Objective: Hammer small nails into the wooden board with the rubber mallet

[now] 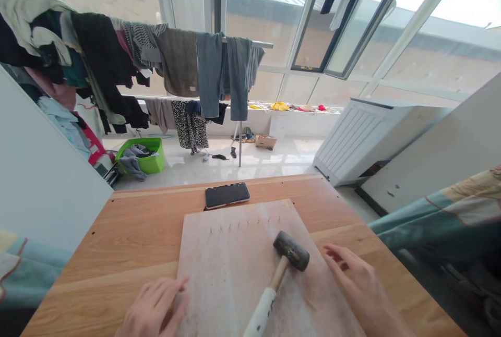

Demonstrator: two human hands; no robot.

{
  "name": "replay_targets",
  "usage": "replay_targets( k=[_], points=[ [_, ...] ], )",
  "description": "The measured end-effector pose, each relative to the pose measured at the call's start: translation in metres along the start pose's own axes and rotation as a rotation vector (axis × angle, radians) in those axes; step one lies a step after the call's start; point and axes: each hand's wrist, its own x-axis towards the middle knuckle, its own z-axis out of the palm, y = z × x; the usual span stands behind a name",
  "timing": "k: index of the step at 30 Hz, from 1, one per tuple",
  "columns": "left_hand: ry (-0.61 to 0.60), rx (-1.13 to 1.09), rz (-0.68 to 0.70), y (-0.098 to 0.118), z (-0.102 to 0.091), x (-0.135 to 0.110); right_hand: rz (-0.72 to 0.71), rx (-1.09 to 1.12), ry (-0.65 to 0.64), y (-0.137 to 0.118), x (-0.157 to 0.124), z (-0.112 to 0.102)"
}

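Resting hands: the left hand point(154, 308) lies open and released at the near left edge of the board, fingers loose, grasping nothing; the right hand point(362, 287) is also open, fingers lightly curled, grasping nothing, just beside the mallet head and not touching it.
Mallet: a black rubber mallet point(291, 251) lies on the board between the hands, its wooden handle, wrapped white at the grip, running off toward the near edge.
Board: a pale, scuffed board point(235, 279) lies flat on the table.
Nails: small nails point(245, 224) stand in a line near the board's far edge.
Table: a light wooden table point(97, 253) carries the board, with a black smartphone point(227, 195) lying just beyond the far edge.
Beyond: clothes point(178, 60) hang on a drying rack before tall windows; a green laundry basket point(146, 162) holding clothes sits on the floor, a cardboard box point(266, 142) lies further off, and a white ribbed unit point(352, 141) stands to the right.
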Motion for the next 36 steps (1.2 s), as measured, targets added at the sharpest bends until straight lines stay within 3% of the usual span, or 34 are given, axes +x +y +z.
replay_targets(
  k=[5,10,16,19,24,29,33,36],
  points=[
    [0.001,-0.207,-0.314,0.000,0.015,0.057,-0.201,0.105,-0.117,-0.038,0.076,0.040],
    [-0.058,-0.405,-0.306,0.000,0.043,0.106,-0.322,0.077,-0.246,-0.065,0.113,0.059],
    [0.008,-0.458,-0.375,-0.010,0.057,0.109,-0.373,-0.007,-0.274,-0.084,0.112,0.053],
    [-0.025,-0.476,-0.371,-0.012,0.063,0.112,-0.408,-0.054,-0.335,-0.092,0.111,0.055],
    [-0.127,-0.505,-0.273,-0.005,0.072,0.126,-0.428,-0.136,-0.352,-0.108,0.113,0.056],
    [-0.052,-0.489,-0.285,0.005,0.073,0.134,-0.469,-0.220,-0.442,-0.121,0.117,0.067],
    [-0.131,-0.487,-0.279,0.012,0.078,0.137,-0.481,-0.256,-0.452,-0.130,0.116,0.069],
    [-0.126,-0.501,-0.295,0.018,0.084,0.139,-0.485,-0.247,-0.442,-0.141,0.111,0.069]
  ],
)
